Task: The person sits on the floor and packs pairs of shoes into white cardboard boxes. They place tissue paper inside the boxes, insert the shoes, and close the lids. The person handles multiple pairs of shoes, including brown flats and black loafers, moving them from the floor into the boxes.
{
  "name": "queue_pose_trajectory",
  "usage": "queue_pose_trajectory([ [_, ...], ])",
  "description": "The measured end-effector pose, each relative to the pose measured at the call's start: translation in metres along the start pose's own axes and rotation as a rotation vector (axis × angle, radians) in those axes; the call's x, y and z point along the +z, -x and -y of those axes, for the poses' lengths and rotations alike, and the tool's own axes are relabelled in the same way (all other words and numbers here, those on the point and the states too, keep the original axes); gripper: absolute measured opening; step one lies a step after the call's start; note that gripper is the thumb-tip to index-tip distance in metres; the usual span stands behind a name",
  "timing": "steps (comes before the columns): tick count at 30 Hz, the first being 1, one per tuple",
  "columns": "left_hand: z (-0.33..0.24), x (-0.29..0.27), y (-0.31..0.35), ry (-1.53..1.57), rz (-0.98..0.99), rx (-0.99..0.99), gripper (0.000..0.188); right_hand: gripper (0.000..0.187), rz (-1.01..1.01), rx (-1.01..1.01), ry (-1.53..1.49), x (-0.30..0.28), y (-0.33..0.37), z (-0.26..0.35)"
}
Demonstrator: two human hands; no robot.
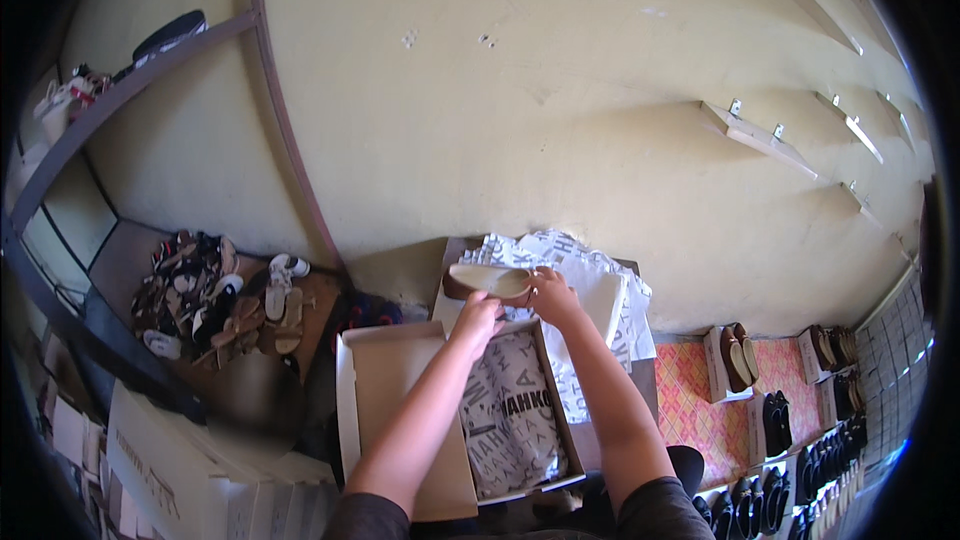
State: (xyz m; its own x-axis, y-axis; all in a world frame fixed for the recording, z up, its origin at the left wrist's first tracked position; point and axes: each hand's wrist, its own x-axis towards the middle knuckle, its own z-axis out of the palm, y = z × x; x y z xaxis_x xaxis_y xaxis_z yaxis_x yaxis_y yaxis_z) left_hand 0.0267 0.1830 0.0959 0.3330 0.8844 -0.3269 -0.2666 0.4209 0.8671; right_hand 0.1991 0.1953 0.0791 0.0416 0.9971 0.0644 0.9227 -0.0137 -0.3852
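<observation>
I hold a brown slip-on shoe [470, 277] with a pale insole, above the far edge of an open shoebox [568, 440]. My left hand [482, 318] grips its near side from below. My right hand [552, 295] is closed round the shoe's right end. White tissue paper [508, 405] with dark print lines the box; whether anything lies under it is hidden. To the box's left its tan lid [390, 370] lies opened out. More crumpled printed tissue [575, 255] is spread behind my hands, partly over a white box [607, 305].
At left, a heap of sandals and shoes [200, 290] lies beneath a curved-looking shelf edge [130, 90]. White boxes [190, 450] are stacked at lower left. Rows of dark shoes [770, 425] stand on a red-and-yellow patterned mat [690, 390] at right. Small shelves [760, 135] jut from the wall.
</observation>
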Motion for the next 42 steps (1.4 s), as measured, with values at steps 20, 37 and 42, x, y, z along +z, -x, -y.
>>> queue_pose_trajectory([
  [20,-0.007,-0.007,0.001,0.146,-0.018,0.082,0.053,0.040,-0.247,-0.303,-0.193,-0.056,0.041,0.025],
  [37,0.022,-0.033,0.194,-1.045,0.144,0.263,0.043,0.061,-0.035,-0.686,-0.415,-0.097,0.232,0.083],
  [42,0.049,-0.019,0.263,-1.563,0.389,0.463,0.034,0.059,0.062,-0.731,-0.394,-0.088,0.234,0.083],
])
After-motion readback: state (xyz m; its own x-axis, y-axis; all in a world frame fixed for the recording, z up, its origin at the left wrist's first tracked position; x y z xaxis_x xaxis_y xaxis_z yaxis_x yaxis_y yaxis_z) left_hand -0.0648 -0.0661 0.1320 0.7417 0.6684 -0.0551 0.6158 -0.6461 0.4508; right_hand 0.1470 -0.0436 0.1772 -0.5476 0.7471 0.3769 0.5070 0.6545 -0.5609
